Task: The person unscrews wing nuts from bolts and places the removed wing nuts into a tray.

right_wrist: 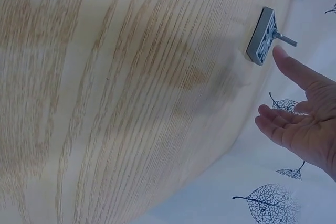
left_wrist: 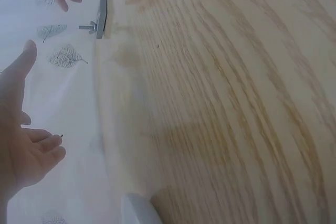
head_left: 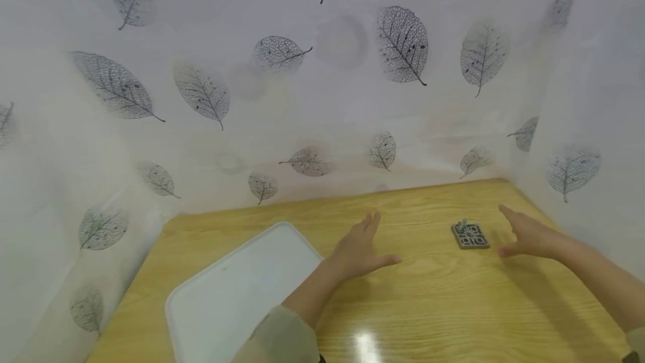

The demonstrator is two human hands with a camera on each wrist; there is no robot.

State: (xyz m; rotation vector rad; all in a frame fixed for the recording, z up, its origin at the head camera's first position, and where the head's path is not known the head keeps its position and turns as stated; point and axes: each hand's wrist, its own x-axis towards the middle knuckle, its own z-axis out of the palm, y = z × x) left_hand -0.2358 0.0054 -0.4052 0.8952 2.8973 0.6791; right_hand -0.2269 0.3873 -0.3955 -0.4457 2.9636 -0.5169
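A small grey square block (head_left: pixel 470 236) with a patterned top lies on the wooden table, right of the middle in the head view. From its top stands a grey threaded-looking bolt (right_wrist: pixel 284 38) with a winged base, seen side-on in both wrist views. My right hand (head_left: pixel 529 236) hovers just right of the block, thumb and fingers spread, holding nothing. In the right wrist view its thumb tip comes close to the bolt. My left hand (head_left: pixel 356 248) is held over the table left of the block, thumb stretched out toward it and nothing in its grasp.
A white tray (head_left: pixel 242 290) lies on the left part of the table, partly behind my left forearm. Leaf-printed white sheeting (head_left: pixel 342 99) encloses the table (head_left: pixel 428 307) at the back and on both sides.
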